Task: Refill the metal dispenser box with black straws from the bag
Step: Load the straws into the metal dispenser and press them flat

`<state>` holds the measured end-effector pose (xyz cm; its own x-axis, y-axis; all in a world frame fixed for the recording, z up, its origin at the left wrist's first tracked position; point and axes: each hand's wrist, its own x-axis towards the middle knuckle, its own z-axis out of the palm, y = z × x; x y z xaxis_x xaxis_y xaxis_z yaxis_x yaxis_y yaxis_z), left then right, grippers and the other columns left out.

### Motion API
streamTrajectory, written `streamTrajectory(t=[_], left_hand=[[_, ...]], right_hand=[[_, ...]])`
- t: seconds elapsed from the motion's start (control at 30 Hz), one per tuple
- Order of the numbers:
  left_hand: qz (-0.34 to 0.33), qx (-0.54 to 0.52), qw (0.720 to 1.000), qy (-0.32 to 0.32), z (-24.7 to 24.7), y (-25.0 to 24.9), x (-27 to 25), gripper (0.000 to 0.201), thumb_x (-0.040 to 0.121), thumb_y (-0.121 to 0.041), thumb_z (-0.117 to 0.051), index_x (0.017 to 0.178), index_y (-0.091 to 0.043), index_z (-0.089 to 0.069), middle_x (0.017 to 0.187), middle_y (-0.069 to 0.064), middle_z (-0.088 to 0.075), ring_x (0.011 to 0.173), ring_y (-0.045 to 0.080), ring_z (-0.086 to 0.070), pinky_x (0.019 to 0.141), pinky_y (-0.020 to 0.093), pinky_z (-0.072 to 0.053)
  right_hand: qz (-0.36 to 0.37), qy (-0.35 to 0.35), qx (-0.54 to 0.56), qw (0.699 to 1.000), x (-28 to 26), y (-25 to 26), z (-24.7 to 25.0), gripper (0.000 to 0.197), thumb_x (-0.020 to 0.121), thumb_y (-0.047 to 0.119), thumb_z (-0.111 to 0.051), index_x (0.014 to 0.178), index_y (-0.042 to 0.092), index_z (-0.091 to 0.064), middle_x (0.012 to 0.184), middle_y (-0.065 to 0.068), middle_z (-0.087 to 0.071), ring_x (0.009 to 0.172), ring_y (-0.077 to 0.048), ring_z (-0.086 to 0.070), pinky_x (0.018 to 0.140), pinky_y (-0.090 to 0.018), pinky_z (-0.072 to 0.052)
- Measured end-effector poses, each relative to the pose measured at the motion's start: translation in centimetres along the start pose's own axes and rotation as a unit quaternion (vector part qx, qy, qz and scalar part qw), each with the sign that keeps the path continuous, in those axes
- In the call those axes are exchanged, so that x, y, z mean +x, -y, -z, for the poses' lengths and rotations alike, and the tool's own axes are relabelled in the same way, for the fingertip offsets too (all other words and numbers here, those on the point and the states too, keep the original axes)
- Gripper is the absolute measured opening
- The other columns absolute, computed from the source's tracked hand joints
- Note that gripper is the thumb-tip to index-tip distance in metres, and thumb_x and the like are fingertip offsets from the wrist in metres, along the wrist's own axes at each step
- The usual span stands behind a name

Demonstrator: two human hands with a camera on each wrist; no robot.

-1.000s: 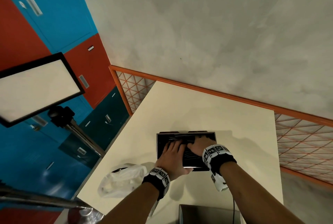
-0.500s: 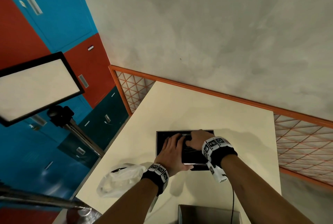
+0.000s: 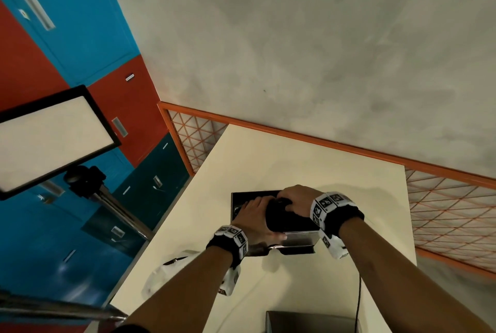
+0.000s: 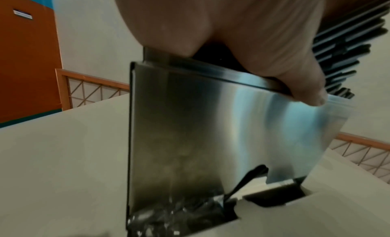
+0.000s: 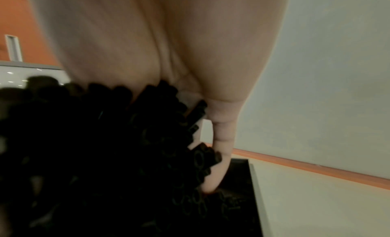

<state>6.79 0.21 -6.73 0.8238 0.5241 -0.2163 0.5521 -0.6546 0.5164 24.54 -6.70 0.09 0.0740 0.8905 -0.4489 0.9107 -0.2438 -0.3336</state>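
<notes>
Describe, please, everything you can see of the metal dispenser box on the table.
The metal dispenser box is a brushed, shiny steel case standing on the cream table, its top open. Its near wall has a notch cut at the bottom edge, above a dark slot. A mass of black straws fills the opening. The left hand rests over the near rim, thumb hooked on the edge; the right hand curls round the straws inside.

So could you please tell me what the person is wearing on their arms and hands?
Both hands, left hand and right hand, are bare, with no gloves or sleeves. Each wrist carries a black band set with white square-patterned marker tiles and a white camera unit. A thin black cable hangs below the right forearm.
</notes>
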Motion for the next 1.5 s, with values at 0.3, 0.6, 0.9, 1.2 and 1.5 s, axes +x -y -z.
streamTrajectory(t=[0.3, 0.6, 0.9, 1.2, 1.5], left_hand=[[0.008, -0.003, 0.998, 0.064, 1.1, -0.1, 1.1, 0.096, 0.056, -0.076, -0.076, 0.136, -0.038, -0.037, 0.122, -0.013, -0.052, 0.115, 0.014, -0.048, 0.098, 0.039, -0.047], [0.024, -0.018, 0.992, 0.12, 2.0, 0.1, 2.6, 0.101, 0.058, -0.08, -0.075, 0.14, -0.038, -0.037, 0.128, -0.008, -0.058, 0.115, 0.016, -0.057, 0.101, 0.042, -0.049], [-0.04, 0.126, 0.988, 0.077, 1.9, -0.2, 2.7, 0.095, 0.079, -0.078, -0.059, 0.154, -0.046, -0.01, 0.14, 0.003, -0.047, 0.125, 0.028, -0.049, 0.097, 0.051, -0.045], [-0.061, 0.114, 0.991, 0.021, -1.4, 0.9, -0.3, 0.097, 0.081, -0.088, -0.037, 0.157, -0.041, 0.0, 0.145, 0.004, -0.037, 0.133, 0.028, -0.038, 0.109, 0.054, -0.034], [-0.074, 0.149, 0.986, -0.025, -3.8, 0.9, -2.4, 0.1, 0.077, -0.064, -0.063, 0.156, -0.035, -0.01, 0.147, -0.004, -0.039, 0.132, 0.022, -0.041, 0.111, 0.046, -0.034]], right_hand=[[-0.035, -0.035, 0.15, 0.987, -1.1, -2.8, -0.1, 0.032, 0.091, 0.016, -0.061, 0.119, 0.03, -0.066, 0.115, 0.001, -0.065, 0.105, -0.019, -0.059, 0.09, -0.034, -0.046], [-0.11, -0.331, 0.564, 0.748, -4.0, -2.6, -4.6, 0.031, 0.094, 0.046, -0.058, 0.117, 0.03, -0.068, 0.119, 0.01, -0.068, 0.111, -0.008, -0.061, 0.094, -0.029, -0.044], [-0.157, -0.356, 0.456, 0.8, -2.4, 0.7, -6.5, 0.042, 0.103, 0.037, -0.043, 0.136, 0.014, -0.054, 0.138, -0.005, -0.055, 0.125, -0.021, -0.05, 0.107, -0.032, -0.036], [-0.121, -0.374, 0.232, 0.89, -2.4, 1.0, -8.3, 0.037, 0.102, 0.019, -0.035, 0.118, -0.001, -0.062, 0.117, -0.017, -0.063, 0.108, -0.034, -0.059, 0.094, -0.037, -0.045], [-0.115, -0.298, 0.004, 0.948, -4.1, 0.2, -8.0, 0.028, 0.096, 0.028, -0.042, 0.101, 0.016, -0.067, 0.103, 0.0, -0.063, 0.097, -0.02, -0.06, 0.086, -0.032, -0.048]])
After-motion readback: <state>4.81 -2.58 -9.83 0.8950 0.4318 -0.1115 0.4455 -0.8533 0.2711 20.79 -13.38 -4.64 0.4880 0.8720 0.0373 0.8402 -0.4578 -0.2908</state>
